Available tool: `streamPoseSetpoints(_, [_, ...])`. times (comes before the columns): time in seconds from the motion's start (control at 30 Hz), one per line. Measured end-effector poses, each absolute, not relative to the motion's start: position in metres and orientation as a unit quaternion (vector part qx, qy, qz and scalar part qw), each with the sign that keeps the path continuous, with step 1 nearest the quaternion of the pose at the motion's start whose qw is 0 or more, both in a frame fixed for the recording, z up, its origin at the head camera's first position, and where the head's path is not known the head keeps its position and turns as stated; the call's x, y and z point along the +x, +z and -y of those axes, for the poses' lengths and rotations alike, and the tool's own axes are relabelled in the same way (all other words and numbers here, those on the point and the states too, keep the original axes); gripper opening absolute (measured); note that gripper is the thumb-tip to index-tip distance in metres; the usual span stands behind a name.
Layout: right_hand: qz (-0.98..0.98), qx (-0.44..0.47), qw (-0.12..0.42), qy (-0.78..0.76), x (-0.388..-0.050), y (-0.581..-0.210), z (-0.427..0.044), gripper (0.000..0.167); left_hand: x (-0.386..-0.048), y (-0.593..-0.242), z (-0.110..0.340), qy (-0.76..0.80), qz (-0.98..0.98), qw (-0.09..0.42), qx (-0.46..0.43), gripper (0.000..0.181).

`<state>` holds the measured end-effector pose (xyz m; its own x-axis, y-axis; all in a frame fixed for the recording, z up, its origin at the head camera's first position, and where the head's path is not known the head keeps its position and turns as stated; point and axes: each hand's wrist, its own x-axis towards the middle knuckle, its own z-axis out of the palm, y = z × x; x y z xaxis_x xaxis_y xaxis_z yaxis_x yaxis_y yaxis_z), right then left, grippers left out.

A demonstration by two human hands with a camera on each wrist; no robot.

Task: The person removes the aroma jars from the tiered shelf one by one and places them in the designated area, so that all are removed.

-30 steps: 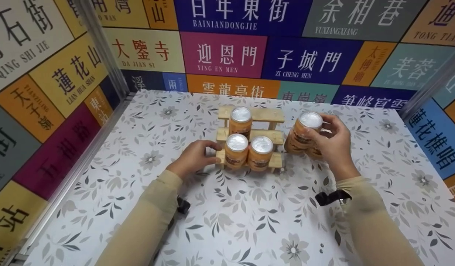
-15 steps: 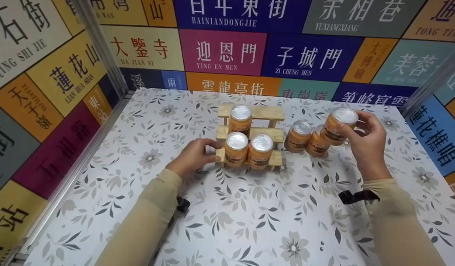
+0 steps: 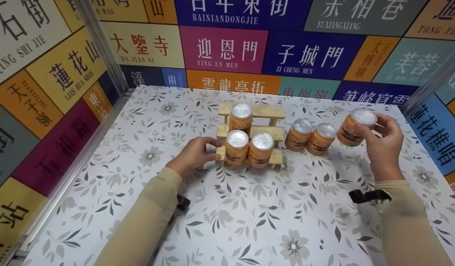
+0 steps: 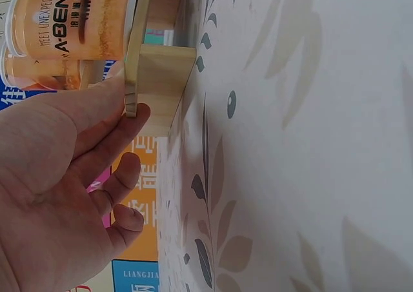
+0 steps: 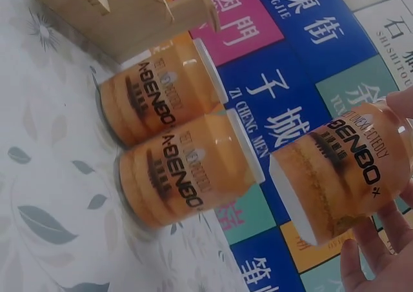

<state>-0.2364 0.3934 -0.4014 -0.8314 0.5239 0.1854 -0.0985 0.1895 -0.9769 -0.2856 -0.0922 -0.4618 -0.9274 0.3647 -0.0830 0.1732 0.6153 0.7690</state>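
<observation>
A three-step wooden rack (image 3: 266, 111) bears three orange cans with silver lids: one (image 3: 240, 120) on the middle step, two (image 3: 236, 149) (image 3: 261, 151) side by side on the lowest. My left hand (image 3: 194, 155) pinches the left end of the lowest step between thumb and fingers; the left wrist view shows the board (image 4: 134, 53) there. My right hand (image 3: 388, 147) holds another can (image 3: 351, 129) by its sides; in the right wrist view this can (image 5: 345, 169) is off the table. Left of it stand two more cans (image 3: 298, 135) (image 3: 321, 139).
The table (image 3: 227, 221) has a white cover with grey leaves and flowers. Behind it and at both sides rise panels with coloured signs (image 3: 223, 50). A metal frame post (image 3: 105, 48) stands at the back left corner.
My right hand has carried its can to the right, from over the two standing cans to beside them. Those two now show fully. My left hand has stayed at the rack.
</observation>
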Motion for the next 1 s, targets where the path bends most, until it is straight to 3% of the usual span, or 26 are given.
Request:
streamPoseSetpoints(0.27, [0.738, -0.167, 0.247, 0.605, -0.238, -0.411, -0.406, 0.045, -0.285, -0.461, 0.093, 0.408, -0.893, 0.117, 0.148, 0.037])
streamPoseSetpoints(0.67, [0.787, -0.198, 0.179, 0.557, -0.243, -0.429, -0.416, 0.046, -0.287, -0.46, 0.092, 0.399, -0.898, 0.11, 0.15, 0.035])
streamPoseSetpoints(1.0, [0.826, -0.199, 0.093, 0.519, -0.244, -0.443, -0.426, 0.066, -0.286, -0.461, 0.092, 0.404, -0.896, 0.116, 0.146, 0.035])
